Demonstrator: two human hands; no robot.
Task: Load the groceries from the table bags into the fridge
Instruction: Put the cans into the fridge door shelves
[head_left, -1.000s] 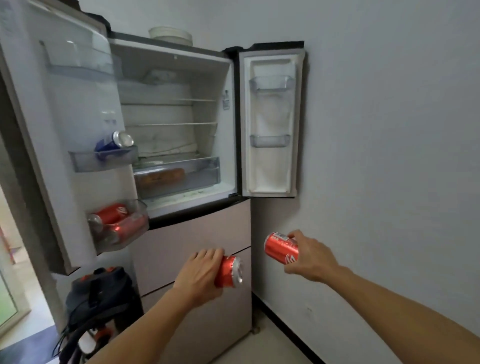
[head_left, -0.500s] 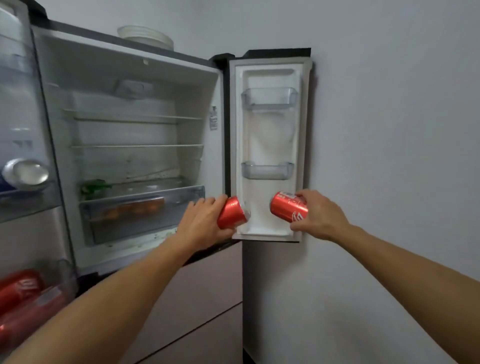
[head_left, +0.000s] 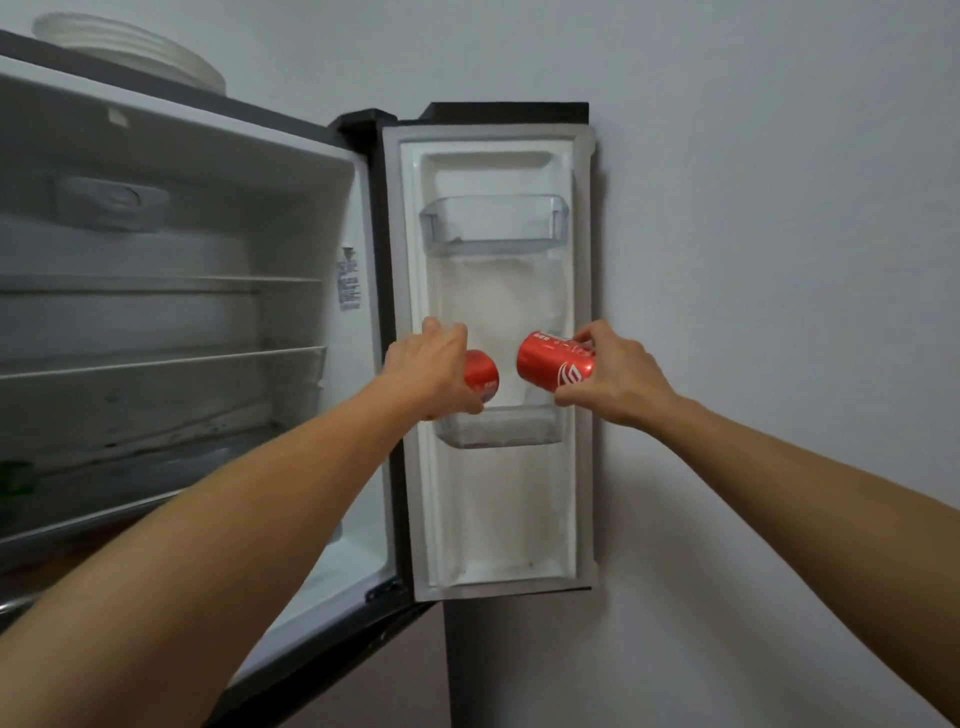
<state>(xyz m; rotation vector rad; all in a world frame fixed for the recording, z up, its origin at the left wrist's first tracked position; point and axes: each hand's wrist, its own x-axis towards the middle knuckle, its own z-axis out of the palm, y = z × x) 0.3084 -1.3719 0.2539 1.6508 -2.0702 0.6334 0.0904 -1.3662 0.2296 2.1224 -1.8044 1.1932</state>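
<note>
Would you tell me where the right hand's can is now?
Head view, right of centre: the right hand holds the can just above the lower door bin, near the other can.

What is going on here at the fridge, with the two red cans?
A person is loading cans into the open fridge door. The left hand grips the left can and the right hand grips the right can, both tipped sideways. They are held just above the lower door bin, not yet inside it.
</note>
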